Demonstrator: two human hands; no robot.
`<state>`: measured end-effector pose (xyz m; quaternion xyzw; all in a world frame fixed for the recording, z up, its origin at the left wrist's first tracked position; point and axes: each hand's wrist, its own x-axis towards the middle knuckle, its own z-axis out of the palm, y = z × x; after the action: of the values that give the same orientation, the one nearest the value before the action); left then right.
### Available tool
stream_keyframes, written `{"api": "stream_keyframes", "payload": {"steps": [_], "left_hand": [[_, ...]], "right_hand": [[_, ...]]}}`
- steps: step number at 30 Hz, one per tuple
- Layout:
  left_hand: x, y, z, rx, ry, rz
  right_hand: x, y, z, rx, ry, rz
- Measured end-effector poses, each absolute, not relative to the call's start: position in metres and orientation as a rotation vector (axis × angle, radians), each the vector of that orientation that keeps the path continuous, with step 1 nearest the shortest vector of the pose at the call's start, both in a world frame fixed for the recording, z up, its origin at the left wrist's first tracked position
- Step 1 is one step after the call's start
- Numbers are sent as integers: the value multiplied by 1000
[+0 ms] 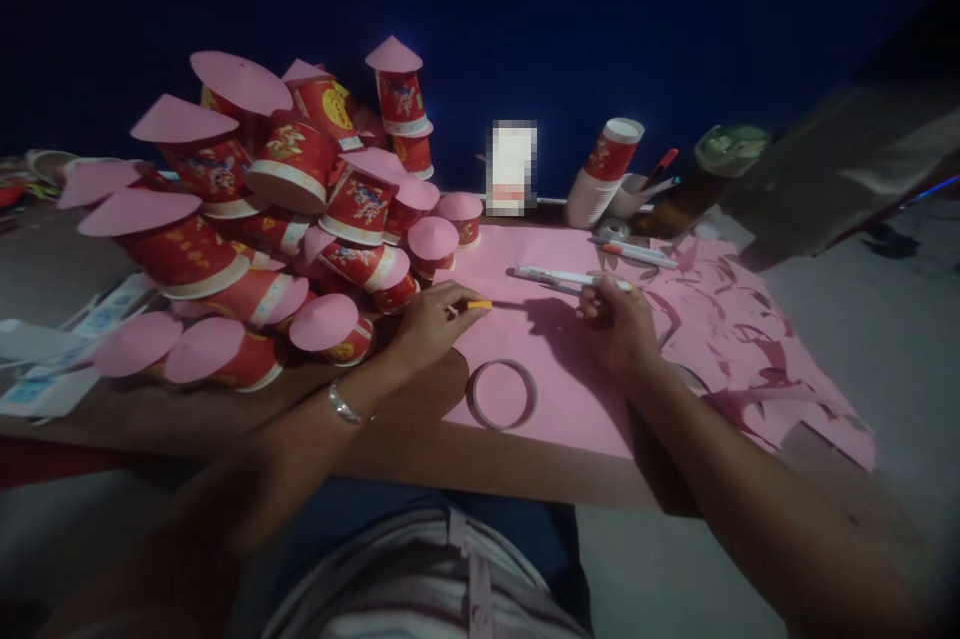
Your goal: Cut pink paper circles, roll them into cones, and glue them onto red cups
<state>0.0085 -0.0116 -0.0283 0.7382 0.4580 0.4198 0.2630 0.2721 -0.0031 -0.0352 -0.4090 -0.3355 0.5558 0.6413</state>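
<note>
My left hand (437, 324) is closed in a pinch over the pink paper sheet (555, 349), with a small yellow piece (479, 305) sticking out from the fingertips. Its exact kind is too small to make out. Opposite, my right hand (619, 324) has its fingers closed around a white pen (559, 276) that points left across the sheet. Below and between the hands, a round ring (504, 394) lies flat on the pink paper.
Red paper cups with pink cone tops (180, 239) are heaped on the left. Stacked cups (604, 174), a jar (731, 151) and several pens (634, 251) stand or lie behind. Cut pink paper scraps (750, 349) cover the table's right side.
</note>
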Motion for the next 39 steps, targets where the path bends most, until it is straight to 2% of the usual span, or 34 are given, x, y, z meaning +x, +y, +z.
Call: {"api": "stream_keyframes", "payload": {"steps": [3, 12, 20, 24, 30, 39], "left_hand": [[21, 5, -29, 2245, 1255, 1008], [57, 58, -41, 2388, 1296, 775], [23, -6, -16, 2452, 1170, 970], [10, -44, -5, 2427, 989, 783], [5, -55, -15, 2389, 922, 371], [5, -51, -19, 2437, 803, 306]], "right_hand": [[275, 2, -39, -891, -800, 1271], [278, 3, -40, -896, -809, 1275], [278, 6, -46, -901, -858, 1251], [276, 6, -46, -878, -888, 1247], [274, 4, -44, -909, -933, 1227], [276, 3, -45, -915, -1006, 1264]]}}
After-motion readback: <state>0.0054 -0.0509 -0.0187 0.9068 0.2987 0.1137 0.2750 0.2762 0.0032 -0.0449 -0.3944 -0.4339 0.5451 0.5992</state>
